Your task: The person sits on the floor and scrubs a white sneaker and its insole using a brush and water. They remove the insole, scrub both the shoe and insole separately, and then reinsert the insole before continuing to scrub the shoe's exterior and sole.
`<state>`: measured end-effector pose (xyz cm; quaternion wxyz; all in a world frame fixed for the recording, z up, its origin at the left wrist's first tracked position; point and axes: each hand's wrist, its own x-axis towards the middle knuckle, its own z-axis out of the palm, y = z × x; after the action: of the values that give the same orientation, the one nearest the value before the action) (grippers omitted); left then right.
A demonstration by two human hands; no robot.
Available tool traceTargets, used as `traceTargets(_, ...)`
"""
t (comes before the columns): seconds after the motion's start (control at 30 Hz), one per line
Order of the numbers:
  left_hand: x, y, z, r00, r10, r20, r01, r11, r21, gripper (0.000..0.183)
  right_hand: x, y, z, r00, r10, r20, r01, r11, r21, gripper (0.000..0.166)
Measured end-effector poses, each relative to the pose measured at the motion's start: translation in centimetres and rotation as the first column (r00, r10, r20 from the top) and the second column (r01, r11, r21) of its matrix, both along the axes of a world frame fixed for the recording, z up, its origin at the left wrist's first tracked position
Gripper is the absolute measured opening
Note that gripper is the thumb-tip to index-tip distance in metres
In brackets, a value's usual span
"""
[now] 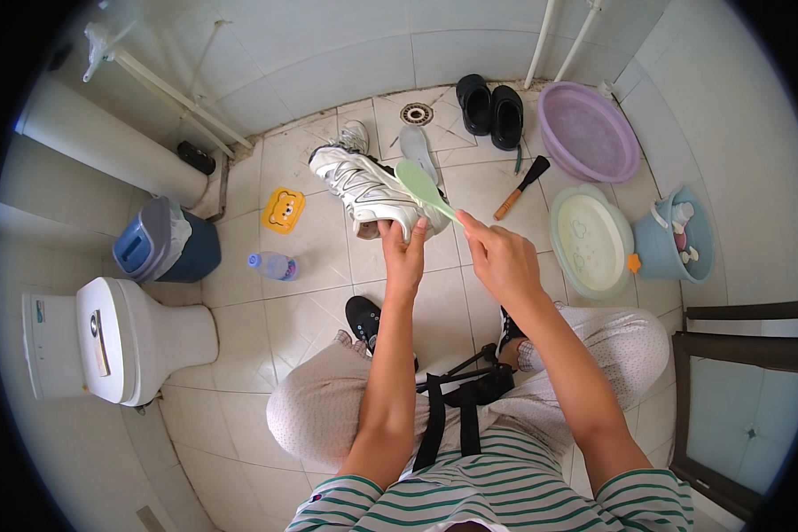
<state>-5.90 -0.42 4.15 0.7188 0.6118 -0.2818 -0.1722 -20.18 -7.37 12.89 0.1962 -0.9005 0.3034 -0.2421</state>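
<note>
My left hand (404, 256) grips a white lace-up sneaker (366, 183) at its heel collar, with fingers inside the opening. The sneaker is held tilted above the tiled floor, toe pointing up and left. In my right hand (502, 256) is the handle of a light green brush (420, 185), probably plastic. Its smooth oval back faces me and lies over the sneaker's right side; bristles are hidden, so I cannot tell whether they touch. Behind stands a second white sneaker (354, 135), partly covered by the first. A grey insole (415, 147) lies on the floor beyond.
Around the floor are black clogs (507, 116), a wooden-handled brush (520, 189), a purple basin (588, 133), a pale green basin (588, 243) and a blue bucket (658, 249). Leftward are a yellow bear-shaped item (283, 210), a plastic bottle (276, 266), a bin (196, 249) and a toilet (149, 339).
</note>
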Motion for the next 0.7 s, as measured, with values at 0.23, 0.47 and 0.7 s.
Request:
traceTargets(0.23, 0.4, 0.9, 0.0, 0.996, -0.063, 0.056, 0.063, 0.998, 0.011, 0.018, -3.6, 0.6, 0.5, 0.999, 0.046, -0.001, -0.045, 0.998, 0.052, 0.024)
traceTargets(0.47, 0.1, 0.9, 0.4, 0.986, -0.127, 0.107, 0.118, 0.989, 0.088, 0.023, -2.0, -1.1, 1.0, 0.997, 0.005, -0.079, 0.002, 0.996, 0.091, 0.026)
traceTargets(0.7, -0.3, 0.7, -0.1, 0.969, -0.223, 0.110, 0.213, 0.973, 0.094, 0.026, 1.5, -2.4, 1.6, 0.999, -0.038, -0.015, 0.040, 0.983, 0.179, 0.026)
